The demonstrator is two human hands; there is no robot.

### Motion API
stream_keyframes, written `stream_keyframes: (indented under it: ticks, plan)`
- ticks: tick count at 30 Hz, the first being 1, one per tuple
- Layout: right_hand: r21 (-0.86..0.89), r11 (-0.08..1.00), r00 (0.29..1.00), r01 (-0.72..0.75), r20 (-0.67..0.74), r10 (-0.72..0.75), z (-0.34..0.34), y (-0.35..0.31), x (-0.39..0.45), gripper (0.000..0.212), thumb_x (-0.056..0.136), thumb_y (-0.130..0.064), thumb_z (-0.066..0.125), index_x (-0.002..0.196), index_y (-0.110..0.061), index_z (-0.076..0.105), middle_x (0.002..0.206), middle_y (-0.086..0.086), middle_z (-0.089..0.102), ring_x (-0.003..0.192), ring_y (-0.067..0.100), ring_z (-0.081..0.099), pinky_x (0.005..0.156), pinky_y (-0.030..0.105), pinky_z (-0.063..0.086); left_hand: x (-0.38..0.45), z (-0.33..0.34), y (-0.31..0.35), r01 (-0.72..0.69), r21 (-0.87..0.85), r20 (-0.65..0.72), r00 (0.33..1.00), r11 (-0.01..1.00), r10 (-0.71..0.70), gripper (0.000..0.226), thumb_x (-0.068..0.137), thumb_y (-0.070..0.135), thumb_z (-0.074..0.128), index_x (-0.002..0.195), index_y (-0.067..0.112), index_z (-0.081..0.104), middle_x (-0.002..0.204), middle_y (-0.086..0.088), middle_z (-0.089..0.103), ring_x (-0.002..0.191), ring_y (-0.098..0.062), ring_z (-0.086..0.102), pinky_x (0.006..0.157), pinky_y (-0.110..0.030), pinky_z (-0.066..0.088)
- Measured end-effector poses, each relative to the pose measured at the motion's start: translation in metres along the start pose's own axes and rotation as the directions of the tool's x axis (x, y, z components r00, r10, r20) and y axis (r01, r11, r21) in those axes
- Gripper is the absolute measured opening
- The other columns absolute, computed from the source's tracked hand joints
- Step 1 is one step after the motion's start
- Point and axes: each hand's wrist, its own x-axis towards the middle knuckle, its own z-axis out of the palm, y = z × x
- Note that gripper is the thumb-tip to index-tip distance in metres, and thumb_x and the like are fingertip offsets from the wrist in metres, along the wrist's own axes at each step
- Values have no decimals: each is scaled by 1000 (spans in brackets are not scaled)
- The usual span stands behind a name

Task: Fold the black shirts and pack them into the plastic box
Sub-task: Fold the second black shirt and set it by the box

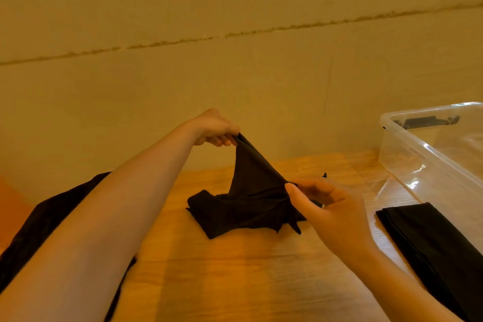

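A heap of dark cloth (39,222) slumps at the table's left edge. The left hand (214,128) pinches a corner of the black shirt (243,201), lifting soft knit into a peak — the rest crumples on the grainy wooden table (222,269). The right hand (332,209) grips its other edge. Further right, a folded black shirt (439,243) lies flat beside the clear, glossy plastic box (418,154).

Black shirt (245,204) crumpled mid-table, one corner pulled up into a peak. Folded black shirt (433,240) lies flat at right, by clear plastic box (407,154), w/ lid off.
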Motion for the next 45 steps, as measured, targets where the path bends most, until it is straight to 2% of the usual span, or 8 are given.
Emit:
stream_keyframes:
  ticks: [5,9,12,18,28,39,42,45]
  plan:
    - [-36,999,997,39,-66,-41,-22,-23,43,20,81,-7,71,78,-27,71,71,-19,71,71,-3,67,63,7,48,-26,-29,26,-193,395,-58,971,898,234,14,86,12,61,89,18,74,67,0,69,53,-7,55,50,-21,42]
    - [-58,995,992,76,-95,-81,-35,-42,87,20,82,-11,71,76,-29,69,70,-21,70,70,-4,66,65,7,48,-48,-61,43,-204,409,-79,963,889,258,14,83,10,63,84,18,74,68,2,72,49,-8,61,57,-21,44]
    - [-110,987,989,114,-78,-123,-44,-54,118,19,84,-14,71,76,-32,69,70,-22,69,70,-3,66,66,9,49,-62,-82,49,-188,349,-118,963,918,242,11,82,15,64,79,12,74,66,3,72,47,-8,55,55,-22,42]
    - [-88,990,992,110,-50,-115,-56,-80,167,10,86,-17,68,79,-24,72,73,-13,72,70,4,68,67,14,53,-74,-111,64,-15,-142,-285,958,990,-26,9,84,18,59,79,10,60,66,-4,57,38,-9,28,38,-19,21]
    - [-214,976,995,39,102,-18,-51,-93,206,9,87,-20,67,81,-19,73,71,-8,72,69,7,69,74,24,54,-97,-135,73,150,-44,-268,951,988,-156,9,88,15,54,80,12,54,63,-1,51,39,-7,30,33,-15,18]
    - [-231,973,984,-24,169,65,-46,-75,207,9,86,-21,68,87,-15,75,81,8,73,73,16,70,78,27,56,-103,-125,50,86,-390,-290,933,917,-211,5,87,10,51,91,7,53,60,-7,67,39,-10,49,32,-14,29]
    - [-236,971,983,-25,172,67,-47,-74,208,9,87,-20,67,86,-15,75,82,5,73,73,14,69,78,27,56,-110,-128,46,30,-466,-191,972,884,-134,18,86,17,66,101,9,59,82,-10,75,46,-9,59,34,-14,35]
    - [-221,975,982,-33,175,73,-51,-76,211,10,87,-20,67,85,-15,75,82,5,73,75,15,70,79,27,56,-120,-133,41,-50,-315,-94,995,948,21,38,69,29,78,102,12,69,93,-8,75,57,-5,63,44,-12,43]
